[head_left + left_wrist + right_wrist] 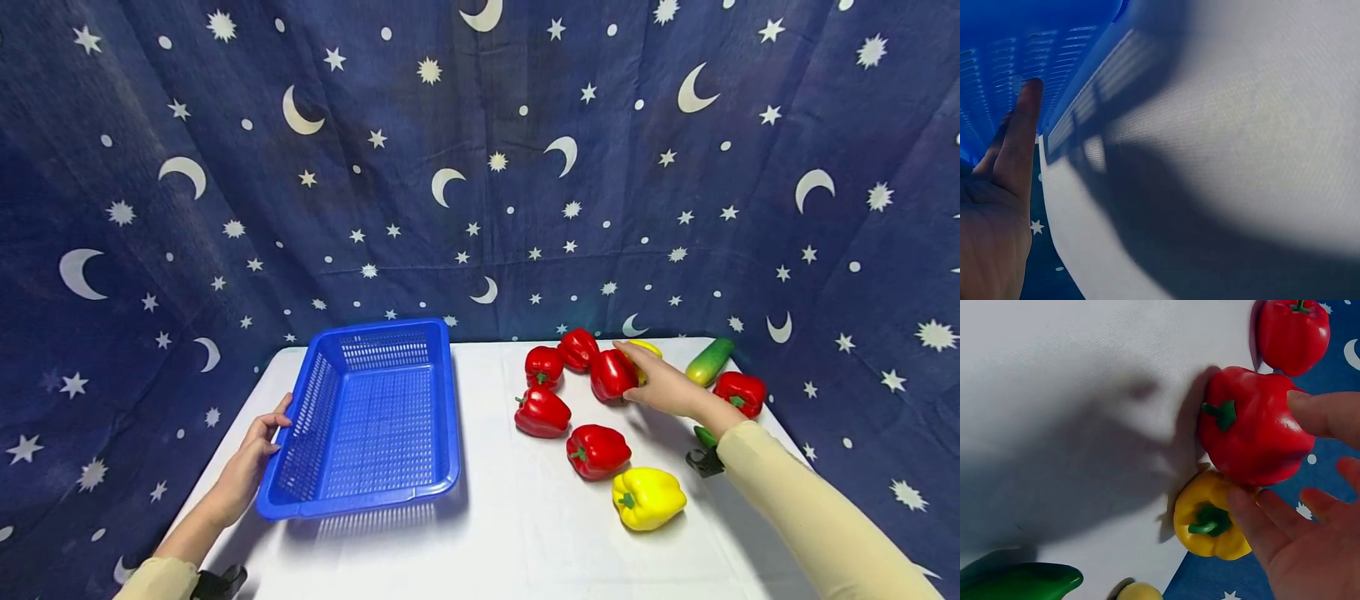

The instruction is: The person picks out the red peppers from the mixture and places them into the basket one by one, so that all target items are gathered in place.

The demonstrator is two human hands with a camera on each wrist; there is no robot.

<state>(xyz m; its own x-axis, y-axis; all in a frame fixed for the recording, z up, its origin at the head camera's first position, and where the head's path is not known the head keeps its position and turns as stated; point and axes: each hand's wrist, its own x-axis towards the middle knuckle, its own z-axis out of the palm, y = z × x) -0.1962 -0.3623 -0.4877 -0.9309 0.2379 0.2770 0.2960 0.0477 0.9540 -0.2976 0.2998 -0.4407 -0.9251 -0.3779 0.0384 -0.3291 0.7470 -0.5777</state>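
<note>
My left hand [243, 467] grips the left rim of a blue plastic basket [450, 408]; its fingers reach the rim, and in the left wrist view fingers [1019, 147] lie along the slotted outer wall. My right hand [663, 385] is spread at the right side of a red bell pepper [611, 375]. In the right wrist view the thumb is over this red pepper [1254, 425], while the other fingers reach between it and a yellow bell pepper [1207, 515]. Whether they press on either is unclear. The hand partly hides the yellow pepper in the head view.
Several more red peppers [597, 452] lie between basket and right arm, with a yellow pepper [649, 498] nearest the front. Farther right are a green-yellow cucumber-like vegetable [709, 361], another red pepper [740, 393] and a green item [705, 436] partly hidden by the forearm. A starry curtain [480, 208] hangs behind.
</note>
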